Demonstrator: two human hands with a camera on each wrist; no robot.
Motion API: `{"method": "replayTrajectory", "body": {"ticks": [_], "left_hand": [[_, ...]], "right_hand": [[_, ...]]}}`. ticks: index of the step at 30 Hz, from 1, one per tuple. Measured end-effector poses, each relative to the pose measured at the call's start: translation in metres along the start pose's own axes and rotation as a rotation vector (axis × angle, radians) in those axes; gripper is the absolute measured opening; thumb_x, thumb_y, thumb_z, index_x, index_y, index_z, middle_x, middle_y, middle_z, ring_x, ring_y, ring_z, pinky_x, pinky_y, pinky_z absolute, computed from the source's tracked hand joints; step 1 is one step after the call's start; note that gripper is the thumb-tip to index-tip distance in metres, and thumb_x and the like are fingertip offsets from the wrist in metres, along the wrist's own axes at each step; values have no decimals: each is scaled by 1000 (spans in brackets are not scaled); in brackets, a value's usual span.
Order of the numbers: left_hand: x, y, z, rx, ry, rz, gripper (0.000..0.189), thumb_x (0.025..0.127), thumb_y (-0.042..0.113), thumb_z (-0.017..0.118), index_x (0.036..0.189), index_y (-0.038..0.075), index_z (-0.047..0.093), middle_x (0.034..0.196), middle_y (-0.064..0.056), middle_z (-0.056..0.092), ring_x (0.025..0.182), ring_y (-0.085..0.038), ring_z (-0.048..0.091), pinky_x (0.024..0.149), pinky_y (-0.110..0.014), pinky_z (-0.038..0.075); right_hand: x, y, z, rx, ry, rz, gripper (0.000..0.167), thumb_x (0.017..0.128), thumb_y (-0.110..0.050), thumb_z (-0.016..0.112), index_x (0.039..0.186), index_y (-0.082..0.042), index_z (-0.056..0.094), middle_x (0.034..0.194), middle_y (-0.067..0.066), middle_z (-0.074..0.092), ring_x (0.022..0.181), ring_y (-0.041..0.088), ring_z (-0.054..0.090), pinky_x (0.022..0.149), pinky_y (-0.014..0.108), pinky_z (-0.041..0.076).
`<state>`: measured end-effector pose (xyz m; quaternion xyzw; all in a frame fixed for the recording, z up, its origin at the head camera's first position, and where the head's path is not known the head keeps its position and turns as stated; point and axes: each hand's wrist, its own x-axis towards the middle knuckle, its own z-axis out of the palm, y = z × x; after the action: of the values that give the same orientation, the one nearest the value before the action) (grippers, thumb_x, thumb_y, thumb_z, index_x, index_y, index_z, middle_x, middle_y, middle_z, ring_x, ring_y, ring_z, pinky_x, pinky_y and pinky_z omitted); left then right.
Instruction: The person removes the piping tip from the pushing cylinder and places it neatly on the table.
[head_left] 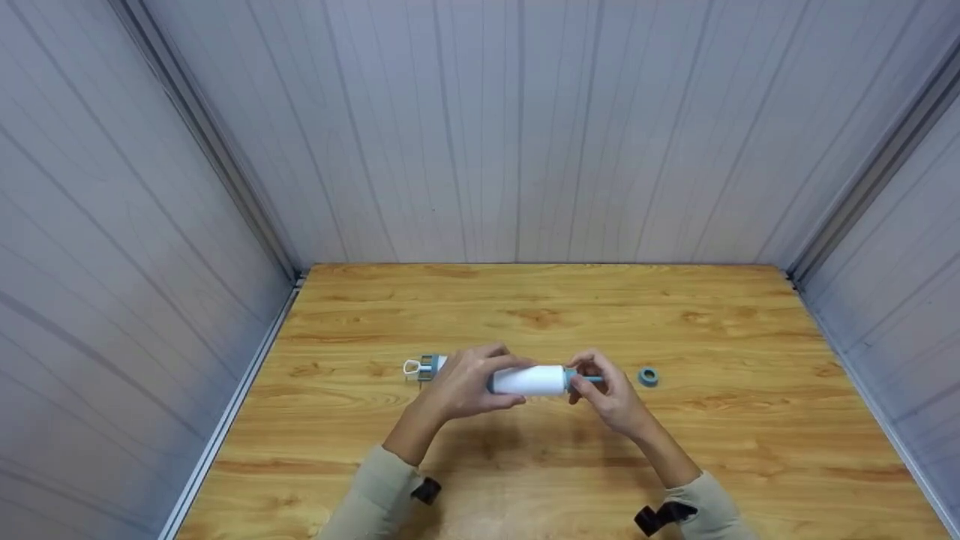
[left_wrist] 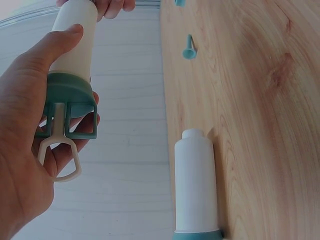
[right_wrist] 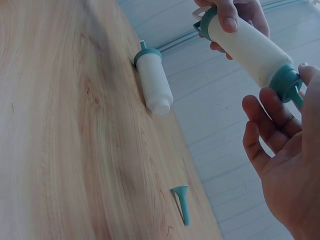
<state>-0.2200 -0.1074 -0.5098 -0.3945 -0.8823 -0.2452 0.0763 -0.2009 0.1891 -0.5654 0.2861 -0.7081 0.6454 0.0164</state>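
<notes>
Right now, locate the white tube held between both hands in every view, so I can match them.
Head: the tube is low centre, slightly right of the middle.
Left wrist: tube, upper left.
Right wrist: tube, upper right.
Shared landmark: the left hand, gripping it in all three.

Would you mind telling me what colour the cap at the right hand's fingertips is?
The cap is teal, seen best in the right wrist view.

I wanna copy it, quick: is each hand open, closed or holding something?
Left hand: holding the white plunger tube.
Right hand: pinching the teal nozzle cap at the tube's end.
</notes>
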Motion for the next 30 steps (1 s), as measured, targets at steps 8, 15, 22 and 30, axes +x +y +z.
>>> {"method": "replayTrajectory", "body": {"ticks": [8,15,22,30], "left_hand": [[0,1,-1,5,-2,6,47,96,34,91,141,26,79,120,-8,80,97,-25,80,81,-39,67],[0,0,-1,7,2,7,47,98,38,89,142,27,78,121,-8,81,99,-25,80,83,-40,67],[0,-2,2,6,19,19,47,95,34,92,140,24,80,118,-8,81,95,-24,80,79,-39,67],[1,-1,1,21,8,10,47,95,34,92,140,25,79,119,-8,80,97,-25,81,81,-40,68]], "right_hand": [[-1,0,0,10,-4,9,18,113,5,54,128,15,54,106,-7,66,86,3,69,76,24,64],[-1,2,0,-6,6,-45,22,107,11,59,129,15,56,115,-8,69,94,8,71,78,29,66],[-2,2,2,-21,9,-81,28,103,15,62,129,16,55,124,-11,68,102,3,70,82,24,65],[-1,0,0,-10,11,-34,20,109,9,57,129,15,55,116,-7,68,94,8,70,77,27,64]]}}
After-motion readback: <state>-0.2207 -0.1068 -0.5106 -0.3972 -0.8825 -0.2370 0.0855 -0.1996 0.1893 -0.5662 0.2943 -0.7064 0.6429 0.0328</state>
